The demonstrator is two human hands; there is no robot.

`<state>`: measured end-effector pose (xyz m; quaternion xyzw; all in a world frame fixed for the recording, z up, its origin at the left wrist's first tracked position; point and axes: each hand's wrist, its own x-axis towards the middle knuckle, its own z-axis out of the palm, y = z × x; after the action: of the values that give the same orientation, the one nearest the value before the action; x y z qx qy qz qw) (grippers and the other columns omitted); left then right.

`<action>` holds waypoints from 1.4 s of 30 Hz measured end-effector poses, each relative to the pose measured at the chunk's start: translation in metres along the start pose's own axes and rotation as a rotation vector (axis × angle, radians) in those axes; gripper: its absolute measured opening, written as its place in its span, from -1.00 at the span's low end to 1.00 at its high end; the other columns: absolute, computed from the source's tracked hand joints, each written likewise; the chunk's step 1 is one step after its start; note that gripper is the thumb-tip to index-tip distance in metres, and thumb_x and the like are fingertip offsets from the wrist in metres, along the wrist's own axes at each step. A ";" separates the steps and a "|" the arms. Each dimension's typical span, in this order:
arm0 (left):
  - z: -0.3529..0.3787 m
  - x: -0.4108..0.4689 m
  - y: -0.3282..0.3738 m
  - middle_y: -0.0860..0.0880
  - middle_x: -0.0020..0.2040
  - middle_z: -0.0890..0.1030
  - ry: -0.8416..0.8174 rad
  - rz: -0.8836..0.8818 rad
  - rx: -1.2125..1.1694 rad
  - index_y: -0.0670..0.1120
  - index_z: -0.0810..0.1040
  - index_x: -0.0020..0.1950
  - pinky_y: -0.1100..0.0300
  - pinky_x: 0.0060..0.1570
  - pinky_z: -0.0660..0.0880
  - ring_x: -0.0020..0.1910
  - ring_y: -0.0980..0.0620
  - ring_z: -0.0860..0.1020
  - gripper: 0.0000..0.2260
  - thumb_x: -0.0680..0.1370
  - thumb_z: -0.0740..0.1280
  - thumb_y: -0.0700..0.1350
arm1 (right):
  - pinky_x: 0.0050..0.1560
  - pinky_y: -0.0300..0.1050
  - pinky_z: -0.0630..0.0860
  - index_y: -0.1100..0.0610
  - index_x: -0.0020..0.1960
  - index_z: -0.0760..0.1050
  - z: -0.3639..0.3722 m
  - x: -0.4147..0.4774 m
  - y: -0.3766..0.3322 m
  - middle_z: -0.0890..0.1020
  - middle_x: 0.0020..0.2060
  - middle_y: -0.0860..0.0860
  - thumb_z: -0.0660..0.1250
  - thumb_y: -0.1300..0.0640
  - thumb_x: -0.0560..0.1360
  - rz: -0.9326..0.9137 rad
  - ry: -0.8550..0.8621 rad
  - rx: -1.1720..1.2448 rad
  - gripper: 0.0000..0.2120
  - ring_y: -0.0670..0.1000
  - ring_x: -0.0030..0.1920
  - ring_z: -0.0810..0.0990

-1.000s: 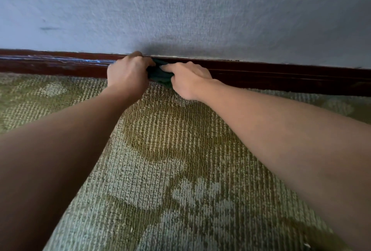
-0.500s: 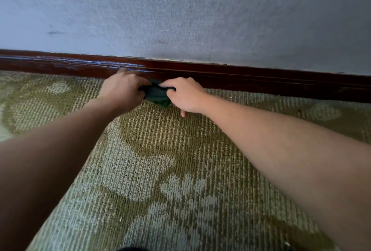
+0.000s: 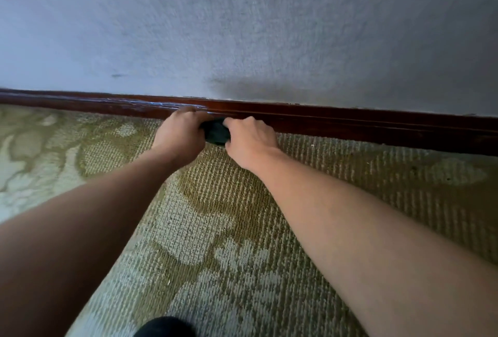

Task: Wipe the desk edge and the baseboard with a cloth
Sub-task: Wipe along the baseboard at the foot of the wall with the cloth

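A dark green cloth [image 3: 216,132] is bunched between my two hands, low against the dark red-brown wooden baseboard [image 3: 350,121] where it meets the carpet. My left hand [image 3: 181,134] grips the cloth's left side, its fingers curled and touching the baseboard's face. My right hand [image 3: 249,140] grips the right side with curled fingers. Most of the cloth is hidden inside my hands. A streaky wet sheen shows on the baseboard left of my hands. No desk is in view.
A pale grey textured wall [image 3: 269,34] rises above the baseboard. A green and olive patterned carpet [image 3: 229,229] covers the floor. A dark rounded thing [image 3: 164,327] pokes in at the bottom edge.
Both hands with the cloth dropped from the baseboard's top edge to the carpet line, then moved back against the baseboard's lower face. The view shifted slightly.
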<state>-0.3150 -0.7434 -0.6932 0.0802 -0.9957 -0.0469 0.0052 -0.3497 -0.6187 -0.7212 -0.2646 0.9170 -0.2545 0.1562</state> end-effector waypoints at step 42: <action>0.038 0.026 -0.067 -0.09 0.07 0.48 -0.019 0.232 -0.241 -0.11 0.53 0.15 0.09 -0.16 0.42 0.05 -0.09 0.47 -0.76 0.50 0.25 -0.23 | -0.10 0.00 0.49 0.03 0.34 0.35 0.033 0.022 -0.052 0.59 0.03 0.15 0.20 0.20 0.52 0.302 0.101 -0.385 -0.61 0.20 0.00 0.57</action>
<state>-0.3310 -0.8102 -0.7372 -0.0369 -0.9854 -0.1659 0.0107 -0.3328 -0.6817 -0.7227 -0.1362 0.9843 -0.0619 0.0934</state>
